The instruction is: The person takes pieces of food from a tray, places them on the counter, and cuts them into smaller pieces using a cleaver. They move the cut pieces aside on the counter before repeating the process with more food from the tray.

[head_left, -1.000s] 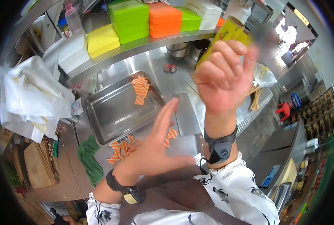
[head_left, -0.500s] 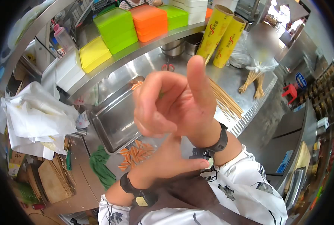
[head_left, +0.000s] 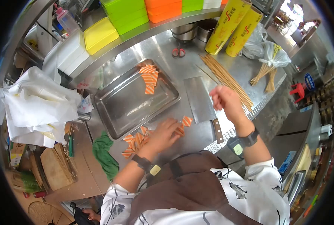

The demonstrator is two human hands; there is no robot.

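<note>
My left hand (head_left: 165,134) reaches over the table with its fingers stretched out, on or just above a small pile of orange-and-white striped pieces (head_left: 137,140). It partly hides them. My right hand (head_left: 226,100) is curled beside a bundle of bamboo skewers (head_left: 227,78); whether its fingers hold anything cannot be made out. One loose skewer (head_left: 207,74) ends near those fingers. Left of the right hand lies a cleaver (head_left: 197,98) with a wooden handle, flat on the metal table. More striped pieces (head_left: 149,78) lie in the far corner of a steel tray (head_left: 116,133).
A green cloth (head_left: 105,153) lies left of the striped pieces. Red-handled scissors (head_left: 178,52), yellow film rolls (head_left: 229,26) and bagged skewers (head_left: 266,73) are farther back. Coloured boxes (head_left: 127,18) line the raised shelf. White sheeting (head_left: 39,105) hangs at the left.
My hands were together in front of the camera and have come apart. The left moved down to the striped pieces, the right out beside the skewers. The cleaver has come into view.
</note>
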